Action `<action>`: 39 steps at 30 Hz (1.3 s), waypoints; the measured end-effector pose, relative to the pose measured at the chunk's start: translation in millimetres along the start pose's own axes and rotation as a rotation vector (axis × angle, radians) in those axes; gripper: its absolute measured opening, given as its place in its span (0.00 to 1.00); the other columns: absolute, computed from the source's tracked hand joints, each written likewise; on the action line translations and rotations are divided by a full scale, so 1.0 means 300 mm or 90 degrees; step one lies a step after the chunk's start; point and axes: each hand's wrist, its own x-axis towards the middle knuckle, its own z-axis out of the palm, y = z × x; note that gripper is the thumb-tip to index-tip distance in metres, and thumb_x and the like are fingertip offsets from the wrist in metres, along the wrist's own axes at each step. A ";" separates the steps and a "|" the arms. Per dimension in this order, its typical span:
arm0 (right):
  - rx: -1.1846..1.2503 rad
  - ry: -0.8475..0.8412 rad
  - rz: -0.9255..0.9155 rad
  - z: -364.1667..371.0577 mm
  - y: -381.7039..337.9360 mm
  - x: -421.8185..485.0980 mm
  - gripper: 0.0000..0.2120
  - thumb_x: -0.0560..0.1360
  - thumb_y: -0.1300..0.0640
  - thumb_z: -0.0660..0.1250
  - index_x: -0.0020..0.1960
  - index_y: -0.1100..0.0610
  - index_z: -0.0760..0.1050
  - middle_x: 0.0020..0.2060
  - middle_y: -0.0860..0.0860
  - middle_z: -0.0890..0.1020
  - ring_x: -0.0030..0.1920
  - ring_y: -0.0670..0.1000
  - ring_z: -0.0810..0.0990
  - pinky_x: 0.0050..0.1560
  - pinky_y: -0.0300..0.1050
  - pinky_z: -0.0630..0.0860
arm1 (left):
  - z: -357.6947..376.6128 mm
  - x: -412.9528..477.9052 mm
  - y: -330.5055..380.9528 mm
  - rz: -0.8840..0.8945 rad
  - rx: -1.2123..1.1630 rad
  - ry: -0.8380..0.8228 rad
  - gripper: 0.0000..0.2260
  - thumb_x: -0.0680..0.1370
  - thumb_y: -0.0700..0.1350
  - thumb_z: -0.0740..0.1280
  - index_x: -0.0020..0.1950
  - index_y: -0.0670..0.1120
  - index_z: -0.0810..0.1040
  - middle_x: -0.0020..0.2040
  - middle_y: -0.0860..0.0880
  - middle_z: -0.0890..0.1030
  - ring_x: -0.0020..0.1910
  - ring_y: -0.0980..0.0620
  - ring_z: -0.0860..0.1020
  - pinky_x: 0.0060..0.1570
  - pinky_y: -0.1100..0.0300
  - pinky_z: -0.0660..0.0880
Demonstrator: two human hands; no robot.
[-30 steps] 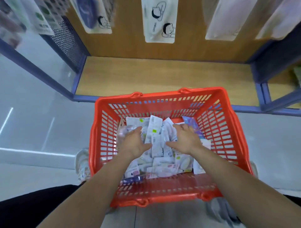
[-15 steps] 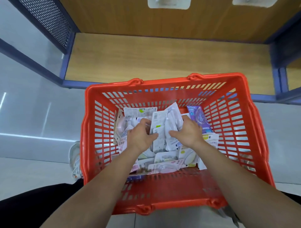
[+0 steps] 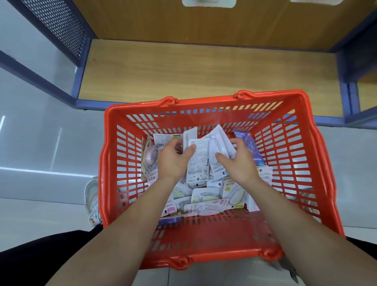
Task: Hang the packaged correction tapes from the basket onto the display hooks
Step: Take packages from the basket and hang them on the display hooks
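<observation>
An orange plastic basket (image 3: 306, 163) stands on the floor below me, filled with several packaged correction tapes (image 3: 206, 198). Both my hands are inside it. My left hand (image 3: 173, 161) grips a few upright white packs (image 3: 196, 161), thumb on their printed backs. My right hand (image 3: 237, 163) grips a white blister pack (image 3: 219, 143) with a pale tape dispenser, thumb on its front. A purple pack (image 3: 250, 147) lies just right of my right hand. The display hooks are out of view.
A wooden bottom shelf (image 3: 204, 75) with a blue frame (image 3: 89, 101) runs just behind the basket. Two hanging packs (image 3: 208, 2) show at the top edge. A perforated metal panel (image 3: 59, 24) is at upper left. A shoe (image 3: 92, 200) stands left of the basket.
The view tilted down and closer to the basket. Both hands closed around packs near the basket's far side and lifted them upright from the pile.
</observation>
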 end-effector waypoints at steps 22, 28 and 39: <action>0.018 -0.092 0.036 0.032 0.049 0.020 0.26 0.75 0.47 0.75 0.69 0.48 0.71 0.56 0.48 0.83 0.50 0.52 0.83 0.53 0.58 0.80 | 0.010 -0.015 -0.024 -0.101 -0.099 -0.197 0.07 0.83 0.45 0.67 0.61 0.47 0.78 0.51 0.44 0.82 0.43 0.50 0.81 0.42 0.62 0.79; 0.055 -0.118 0.050 0.024 0.056 0.030 0.24 0.75 0.50 0.75 0.68 0.49 0.71 0.58 0.48 0.82 0.55 0.54 0.83 0.59 0.62 0.79 | 0.022 0.007 -0.032 -0.120 -0.092 -0.248 0.08 0.83 0.42 0.67 0.60 0.42 0.72 0.53 0.48 0.80 0.46 0.55 0.79 0.47 0.63 0.78; 0.158 -0.150 0.047 0.009 0.067 0.033 0.20 0.77 0.59 0.74 0.63 0.44 0.71 0.56 0.42 0.81 0.58 0.46 0.81 0.63 0.53 0.78 | 0.004 0.014 -0.024 -0.107 -0.111 -0.353 0.16 0.80 0.45 0.72 0.66 0.42 0.78 0.56 0.44 0.84 0.55 0.49 0.82 0.63 0.52 0.78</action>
